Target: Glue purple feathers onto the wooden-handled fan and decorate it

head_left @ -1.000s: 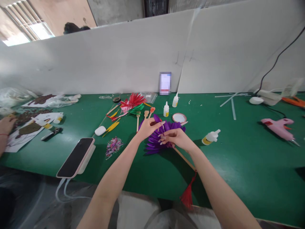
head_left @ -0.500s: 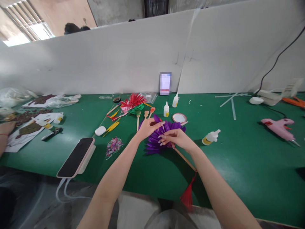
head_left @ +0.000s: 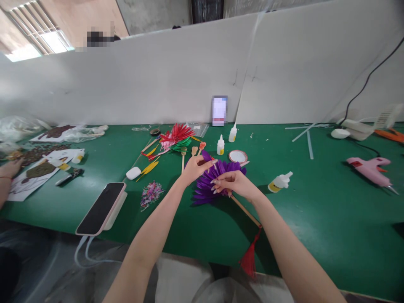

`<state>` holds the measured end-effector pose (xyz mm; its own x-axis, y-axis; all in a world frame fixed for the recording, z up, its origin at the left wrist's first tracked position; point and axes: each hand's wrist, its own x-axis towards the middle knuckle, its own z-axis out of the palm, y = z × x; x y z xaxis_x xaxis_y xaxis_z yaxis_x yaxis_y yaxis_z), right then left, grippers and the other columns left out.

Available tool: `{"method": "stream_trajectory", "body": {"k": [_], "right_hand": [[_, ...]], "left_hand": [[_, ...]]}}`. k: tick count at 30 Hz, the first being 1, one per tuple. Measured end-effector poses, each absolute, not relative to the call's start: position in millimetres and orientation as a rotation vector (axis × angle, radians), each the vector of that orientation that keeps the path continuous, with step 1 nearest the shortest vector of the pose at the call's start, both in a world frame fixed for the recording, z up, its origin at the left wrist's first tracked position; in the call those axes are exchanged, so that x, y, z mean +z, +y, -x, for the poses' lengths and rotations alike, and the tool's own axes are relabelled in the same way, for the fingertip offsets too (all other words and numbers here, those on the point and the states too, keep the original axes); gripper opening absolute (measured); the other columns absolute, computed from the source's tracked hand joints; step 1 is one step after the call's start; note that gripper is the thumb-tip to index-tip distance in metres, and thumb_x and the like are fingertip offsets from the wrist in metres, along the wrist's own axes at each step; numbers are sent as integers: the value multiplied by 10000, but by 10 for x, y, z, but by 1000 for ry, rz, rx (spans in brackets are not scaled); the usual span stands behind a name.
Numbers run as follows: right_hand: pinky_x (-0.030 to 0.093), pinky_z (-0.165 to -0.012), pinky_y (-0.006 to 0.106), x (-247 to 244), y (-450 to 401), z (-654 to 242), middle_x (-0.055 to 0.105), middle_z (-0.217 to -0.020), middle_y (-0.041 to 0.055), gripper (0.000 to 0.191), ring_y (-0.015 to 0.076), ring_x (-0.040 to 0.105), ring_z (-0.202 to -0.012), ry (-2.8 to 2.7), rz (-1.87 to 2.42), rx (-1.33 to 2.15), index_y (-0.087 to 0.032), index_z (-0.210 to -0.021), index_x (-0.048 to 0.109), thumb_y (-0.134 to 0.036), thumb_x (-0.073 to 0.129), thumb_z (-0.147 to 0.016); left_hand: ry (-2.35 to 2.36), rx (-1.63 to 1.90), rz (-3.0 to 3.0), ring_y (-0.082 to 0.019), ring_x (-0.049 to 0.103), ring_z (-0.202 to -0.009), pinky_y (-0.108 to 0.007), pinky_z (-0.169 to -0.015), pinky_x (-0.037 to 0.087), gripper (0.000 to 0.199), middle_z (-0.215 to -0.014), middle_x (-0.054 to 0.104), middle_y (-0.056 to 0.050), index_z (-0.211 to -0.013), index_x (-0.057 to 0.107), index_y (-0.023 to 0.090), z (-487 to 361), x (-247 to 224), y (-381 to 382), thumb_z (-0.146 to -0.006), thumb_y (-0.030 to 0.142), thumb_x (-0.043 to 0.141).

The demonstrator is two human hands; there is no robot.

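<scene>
A purple feather fan (head_left: pixel 205 190) lies on the table before me, its slim wooden handle (head_left: pixel 245 210) slanting down to the right. A red tassel (head_left: pixel 249 261) hangs from the handle's end over the table edge. My left hand (head_left: pixel 195 169) is closed on the fan's upper left part, purple feathers around its fingers. Over the middle of the fan, my right hand (head_left: pixel 235 184) has its fingers pinched together against the feathers; whatever is between the fingertips is too small to make out. A round white lid with a red rim (head_left: pixel 237 156) lies just behind the fan.
White glue bottles (head_left: pixel 280 182) stand right and behind. Left are a phone (head_left: pixel 101 209), colourful flakes (head_left: pixel 151 194), yellow feathers (head_left: pixel 147 168) and a red feather piece (head_left: pixel 178 134). A pink glue gun (head_left: pixel 369 170) lies far right. Another person's hand (head_left: pixel 11 168) works at far left.
My hands and the fan stay almost in place. At far left the other person's hand has reached further toward the pile of brown bits.
</scene>
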<state>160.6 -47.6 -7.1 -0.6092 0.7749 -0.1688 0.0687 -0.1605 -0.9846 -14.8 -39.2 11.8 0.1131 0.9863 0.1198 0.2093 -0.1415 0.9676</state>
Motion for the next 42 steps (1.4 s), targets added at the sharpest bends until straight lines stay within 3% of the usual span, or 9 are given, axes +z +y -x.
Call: {"method": "stream_trajectory", "body": {"k": [14,21,26,31,34,36,42], "right_hand": [[372,-351,165,-67,-473,-1601,600,-492,-3,300,62,498,-352,-1625,986,1616,-117,-701,613,-415,641,-715],[395,-368,178,1,-511,-1610,626,-547,17,361,94,552,-407,-1625,939,1594,-104,-908,633,-417,620,-728],[376,-355,199,274,-758,-1237,544,-460,-38,352,84,458,-328,-1616,869,1452,-127,-1027,605,-392,496,-822],[463,-610,261,497,-1087,-307,642,-680,26,254,149,597,-609,-2149,756,906,-171,-1047,618,-218,475,-843],[470,-596,289,467,-1204,165,639,-906,76,374,193,607,-707,-2483,760,607,-179,-1189,516,-199,518,-816],[471,-581,291,427,-1248,298,598,-998,94,365,217,590,-796,-2567,760,461,-189,-1171,516,-274,541,-817],[436,-690,267,345,-1251,-422,615,-858,54,199,183,559,-827,-2323,874,367,-184,-916,580,-348,481,-865]], "left_hand": [[1219,1216,-1406,-57,408,-434,-199,-430,304,265,-501,481,31,-688,620,140,182,50,-343,-658,398,672],[1290,1580,-1086,-22,339,-363,-169,-359,223,251,-470,474,53,-678,583,141,374,99,-276,-656,375,671],[1561,1686,-1039,-51,409,-390,-175,-387,291,215,-487,513,36,-694,586,142,476,-90,-287,-686,351,635],[1596,1676,-1075,-82,492,-433,-199,-448,375,257,-555,552,23,-900,578,150,428,-218,-319,-688,282,636],[1579,1634,-1093,-68,442,-374,-186,-397,333,271,-507,525,45,-946,557,159,438,-232,-339,-705,266,616],[1559,1624,-1098,-57,426,-364,-172,-381,310,270,-501,521,52,-955,551,167,471,-240,-341,-707,252,610],[1472,1643,-1002,-35,399,-350,-152,-374,290,262,-491,503,68,-927,548,167,548,-274,-308,-687,241,623]]}}
